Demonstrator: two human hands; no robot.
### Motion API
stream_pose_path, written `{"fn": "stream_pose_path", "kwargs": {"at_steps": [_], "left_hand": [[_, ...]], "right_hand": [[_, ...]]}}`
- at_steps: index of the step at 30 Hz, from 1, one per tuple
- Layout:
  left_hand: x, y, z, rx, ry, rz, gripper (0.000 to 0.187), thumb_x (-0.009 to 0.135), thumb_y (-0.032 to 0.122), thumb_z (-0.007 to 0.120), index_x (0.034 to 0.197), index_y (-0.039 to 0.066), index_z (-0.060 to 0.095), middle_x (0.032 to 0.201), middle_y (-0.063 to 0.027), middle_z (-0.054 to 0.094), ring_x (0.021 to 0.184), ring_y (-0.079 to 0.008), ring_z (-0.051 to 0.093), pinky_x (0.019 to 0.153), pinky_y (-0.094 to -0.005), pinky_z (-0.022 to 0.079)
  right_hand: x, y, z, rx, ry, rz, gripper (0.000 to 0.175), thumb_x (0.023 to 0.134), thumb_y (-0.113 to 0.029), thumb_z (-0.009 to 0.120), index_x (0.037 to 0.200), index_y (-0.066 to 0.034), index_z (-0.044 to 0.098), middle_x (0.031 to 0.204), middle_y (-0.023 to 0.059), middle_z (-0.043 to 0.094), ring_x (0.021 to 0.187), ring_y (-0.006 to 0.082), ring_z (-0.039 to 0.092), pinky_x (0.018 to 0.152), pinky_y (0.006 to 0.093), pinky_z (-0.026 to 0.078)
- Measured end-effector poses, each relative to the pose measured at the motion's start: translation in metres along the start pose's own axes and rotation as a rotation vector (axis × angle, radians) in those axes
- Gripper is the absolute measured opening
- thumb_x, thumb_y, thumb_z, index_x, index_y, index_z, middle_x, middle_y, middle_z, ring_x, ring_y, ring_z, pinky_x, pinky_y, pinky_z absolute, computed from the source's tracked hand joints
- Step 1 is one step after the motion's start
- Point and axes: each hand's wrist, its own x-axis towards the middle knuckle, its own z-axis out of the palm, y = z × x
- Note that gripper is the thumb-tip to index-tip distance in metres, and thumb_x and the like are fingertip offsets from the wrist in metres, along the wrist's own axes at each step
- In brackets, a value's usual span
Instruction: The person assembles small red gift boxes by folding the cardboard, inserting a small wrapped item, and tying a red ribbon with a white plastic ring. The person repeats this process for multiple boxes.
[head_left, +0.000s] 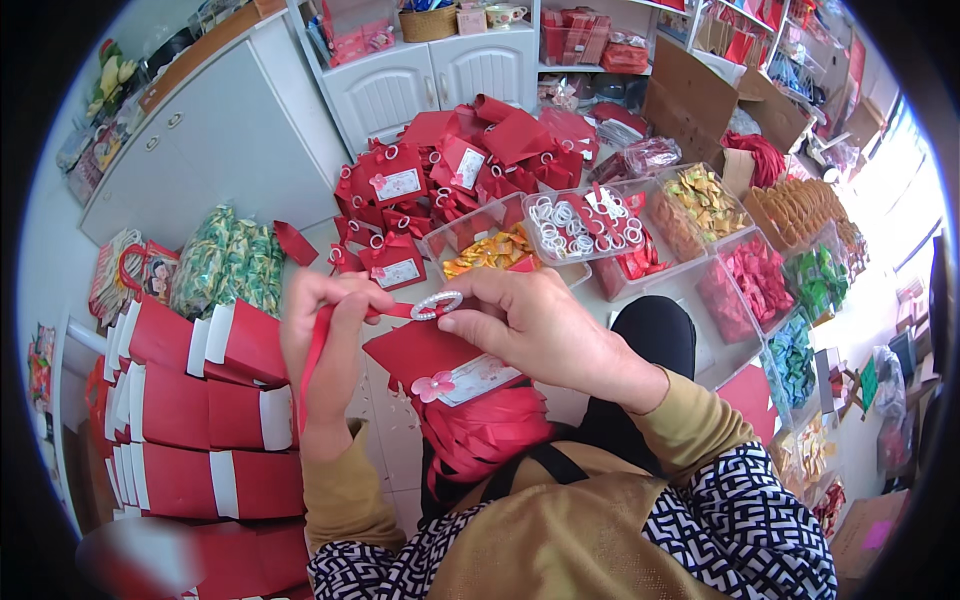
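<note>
A red ribbon (315, 360) is pinched in my left hand (330, 330), with one end trailing down past the wrist. From that hand the ribbon runs to a white pearl-beaded ring (436, 306). Thumb and forefinger of my right hand (517, 319) grip the ring at its right side. Just below the ring is a red paper gift box (420, 352), bearing a pale printed label (480, 379) and a pink flower (433, 386). A bundle of red ribbons (487, 427) lies on my lap under the box.
Stacked open red boxes (176, 412) stand at the left. Finished-looking red boxes (390, 176) are heaped ahead. A tray of white rings (562, 225) and bins of wrapped sweets (705, 199) sit to the right. A bag of green packets (225, 259) lies left.
</note>
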Motion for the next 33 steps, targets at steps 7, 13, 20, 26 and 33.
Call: {"fn": "stream_pose_path", "kwargs": {"at_steps": [7, 13, 20, 26, 33], "left_hand": [[-0.050, 0.013, 0.006, 0.446, 0.063, 0.244, 0.024, 0.079, -0.008, 0.076, 0.089, 0.001, 0.056, 0.099, -0.0150, 0.067, 0.082, -0.0198, 0.065, 0.070, -0.0308, 0.054], [-0.080, 0.004, 0.026, -0.174, 0.144, -0.214, 0.019, 0.091, -0.009, 0.062, 0.107, -0.002, 0.057, 0.123, -0.0182, 0.060, 0.093, -0.0214, 0.071, 0.072, -0.0278, 0.057], [-0.085, 0.007, 0.034, -0.568, 0.133, -0.316, 0.027, 0.107, 0.021, 0.044, 0.116, -0.003, 0.055, 0.123, -0.0217, 0.060, 0.090, -0.0255, 0.070, 0.078, -0.0418, 0.061], [-0.090, -0.005, 0.032, -0.675, 0.053, -0.400, 0.022, 0.103, 0.017, 0.052, 0.116, -0.001, 0.055, 0.111, -0.0213, 0.066, 0.082, -0.0224, 0.069, 0.075, -0.0378, 0.059], [-0.088, 0.014, 0.063, -0.213, 0.268, -0.450, 0.021, 0.100, 0.007, 0.055, 0.119, -0.002, 0.055, 0.100, -0.0159, 0.070, 0.073, -0.0182, 0.068, 0.073, -0.0301, 0.056]], "right_hand": [[0.003, 0.022, 0.012, -0.113, 0.177, -0.162, 0.018, 0.091, -0.018, 0.067, 0.091, -0.0003, 0.062, 0.068, 0.0208, 0.061, 0.066, 0.0405, 0.063, 0.057, 0.0449, 0.048], [0.002, 0.025, 0.015, -0.091, 0.224, -0.180, 0.018, 0.090, -0.019, 0.068, 0.089, -0.0013, 0.062, 0.067, 0.0208, 0.061, 0.066, 0.0417, 0.062, 0.056, 0.0456, 0.048], [-0.003, 0.029, 0.014, -0.071, 0.224, -0.168, 0.018, 0.090, -0.019, 0.068, 0.090, -0.0021, 0.063, 0.067, 0.0204, 0.061, 0.067, 0.0414, 0.063, 0.057, 0.0449, 0.049], [-0.004, 0.026, 0.014, -0.061, 0.219, -0.148, 0.017, 0.090, -0.020, 0.068, 0.092, -0.0027, 0.065, 0.069, 0.0205, 0.063, 0.068, 0.0410, 0.064, 0.058, 0.0454, 0.050], [0.000, 0.027, 0.013, -0.037, 0.223, -0.137, 0.017, 0.091, -0.019, 0.067, 0.090, -0.0023, 0.063, 0.071, 0.0204, 0.064, 0.069, 0.0413, 0.064, 0.059, 0.0460, 0.051]]}}
